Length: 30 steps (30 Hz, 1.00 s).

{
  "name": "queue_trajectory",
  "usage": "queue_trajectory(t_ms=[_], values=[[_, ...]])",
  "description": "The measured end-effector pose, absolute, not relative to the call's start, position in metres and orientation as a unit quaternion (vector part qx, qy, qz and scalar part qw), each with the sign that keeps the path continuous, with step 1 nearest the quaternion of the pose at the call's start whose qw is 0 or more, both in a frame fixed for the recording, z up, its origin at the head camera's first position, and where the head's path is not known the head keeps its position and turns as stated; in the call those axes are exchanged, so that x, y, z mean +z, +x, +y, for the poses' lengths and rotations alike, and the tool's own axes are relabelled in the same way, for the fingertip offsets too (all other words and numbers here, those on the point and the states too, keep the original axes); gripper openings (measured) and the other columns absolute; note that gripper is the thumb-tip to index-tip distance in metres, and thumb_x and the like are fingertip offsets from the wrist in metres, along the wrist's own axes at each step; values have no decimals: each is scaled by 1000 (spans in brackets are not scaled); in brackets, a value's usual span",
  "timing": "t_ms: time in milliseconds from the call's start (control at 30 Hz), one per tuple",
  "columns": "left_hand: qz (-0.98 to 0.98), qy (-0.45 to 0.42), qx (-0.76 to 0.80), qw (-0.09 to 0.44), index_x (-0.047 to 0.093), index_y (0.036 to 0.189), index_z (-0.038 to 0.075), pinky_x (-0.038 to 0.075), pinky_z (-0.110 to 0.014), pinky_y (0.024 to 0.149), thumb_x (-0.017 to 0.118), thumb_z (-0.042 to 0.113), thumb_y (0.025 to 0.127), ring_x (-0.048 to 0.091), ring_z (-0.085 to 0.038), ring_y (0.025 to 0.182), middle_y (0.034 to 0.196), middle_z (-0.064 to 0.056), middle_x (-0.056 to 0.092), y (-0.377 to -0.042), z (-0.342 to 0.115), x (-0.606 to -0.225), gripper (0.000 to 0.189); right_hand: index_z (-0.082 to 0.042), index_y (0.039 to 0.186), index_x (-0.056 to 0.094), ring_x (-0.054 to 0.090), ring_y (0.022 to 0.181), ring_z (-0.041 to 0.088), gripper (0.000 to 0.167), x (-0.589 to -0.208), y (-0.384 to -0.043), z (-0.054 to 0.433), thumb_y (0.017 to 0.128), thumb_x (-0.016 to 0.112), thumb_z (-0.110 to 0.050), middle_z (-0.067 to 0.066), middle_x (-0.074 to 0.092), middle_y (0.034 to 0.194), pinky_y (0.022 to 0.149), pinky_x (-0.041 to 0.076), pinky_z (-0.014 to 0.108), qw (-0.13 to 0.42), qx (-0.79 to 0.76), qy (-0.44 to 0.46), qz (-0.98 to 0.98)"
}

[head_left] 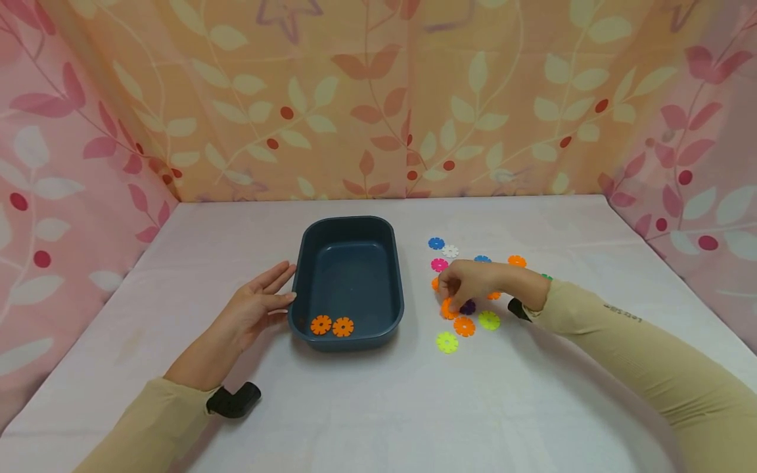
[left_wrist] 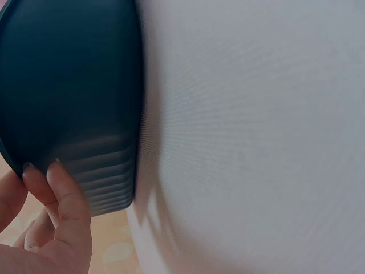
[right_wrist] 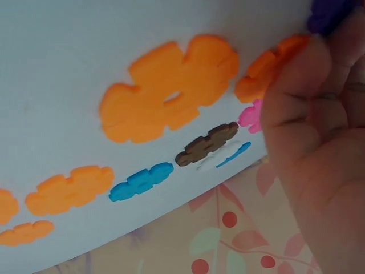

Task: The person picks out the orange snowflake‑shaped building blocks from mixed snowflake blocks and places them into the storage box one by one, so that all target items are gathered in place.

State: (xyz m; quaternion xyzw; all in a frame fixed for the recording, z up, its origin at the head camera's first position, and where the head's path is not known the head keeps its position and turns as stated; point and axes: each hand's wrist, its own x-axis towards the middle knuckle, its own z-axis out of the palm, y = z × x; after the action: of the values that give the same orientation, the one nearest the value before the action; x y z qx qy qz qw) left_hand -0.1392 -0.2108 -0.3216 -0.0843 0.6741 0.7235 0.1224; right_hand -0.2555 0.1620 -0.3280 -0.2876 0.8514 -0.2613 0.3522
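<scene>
My left hand [head_left: 254, 305] rests against the left side of a dark blue tray [head_left: 399, 309], its fingers fairly straight. In the left wrist view, fingertips [left_wrist: 57, 171] touch the tray's outer wall [left_wrist: 85, 114]. Two orange flower-shaped plastic discs [head_left: 332, 326] lie inside, at the near end. Right of the tray, my right hand [head_left: 473, 282] reaches down with curled fingers, thumb and finger pinching an orange disc [head_left: 449, 310]. A purple disc [head_left: 468, 307] lies close to the thumb. In the right wrist view the hand [right_wrist: 319, 120] hides the pinched disc.
More discs lie scattered around the right hand: yellow-green [head_left: 447, 342], orange [head_left: 464, 326], pink [head_left: 439, 265], white [head_left: 450, 251], blue [head_left: 436, 243] and brown [right_wrist: 206, 144]. A patterned curtain [head_left: 378, 131] stands behind the white-covered table [head_left: 355, 407].
</scene>
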Motion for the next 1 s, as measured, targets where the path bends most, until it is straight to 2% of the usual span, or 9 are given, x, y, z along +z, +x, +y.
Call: queue_trajectory(t_ms=[233, 367, 467, 833, 1000], values=[[672, -88, 725, 122, 17, 156, 12, 48, -27, 76, 53, -3, 97, 60, -8, 79, 159, -5, 19, -139, -210, -321, 71, -4, 82, 60, 54, 68, 16, 12, -321, -256, 162, 85, 72, 0, 3, 58, 75, 66, 46, 27, 360, -265, -268, 853], [672, -87, 725, 121, 17, 156, 12, 48, -27, 76, 53, -2, 97, 60, -7, 79, 159, -5, 20, -139, -211, -322, 71, -1, 88, 64, 59, 67, 17, 7, -314, -256, 163, 86, 70, 0, 4, 61, 76, 70, 52, 29, 375, -279, -247, 849], [673, -86, 725, 121, 17, 156, 12, 48, -26, 76, 53, -2, 97, 60, -7, 79, 159, -5, 20, -140, -211, -322, 70, 1, 95, 66, 64, 68, 18, 8, -308, -256, 163, 88, 69, -1, 4, 66, 78, 73, 54, 33, 383, -288, -243, 843], [673, -84, 725, 120, 17, 156, 12, 48, -26, 75, 52, -3, 97, 61, -7, 78, 159, -5, 19, -139, -210, -322, 70, 2, 105, 65, 67, 69, 25, 18, -282, -260, 157, 90, 68, -5, 11, 70, 74, 73, 52, 36, 398, -333, -245, 819], [674, -85, 724, 119, 17, 156, 12, 48, -27, 77, 52, -3, 97, 60, -7, 80, 159, -5, 19, -139, -210, -321, 70, 2, 105, 63, 66, 69, 28, 18, -272, -262, 151, 90, 68, -7, 12, 70, 74, 65, 49, 29, 399, -364, -257, 801]])
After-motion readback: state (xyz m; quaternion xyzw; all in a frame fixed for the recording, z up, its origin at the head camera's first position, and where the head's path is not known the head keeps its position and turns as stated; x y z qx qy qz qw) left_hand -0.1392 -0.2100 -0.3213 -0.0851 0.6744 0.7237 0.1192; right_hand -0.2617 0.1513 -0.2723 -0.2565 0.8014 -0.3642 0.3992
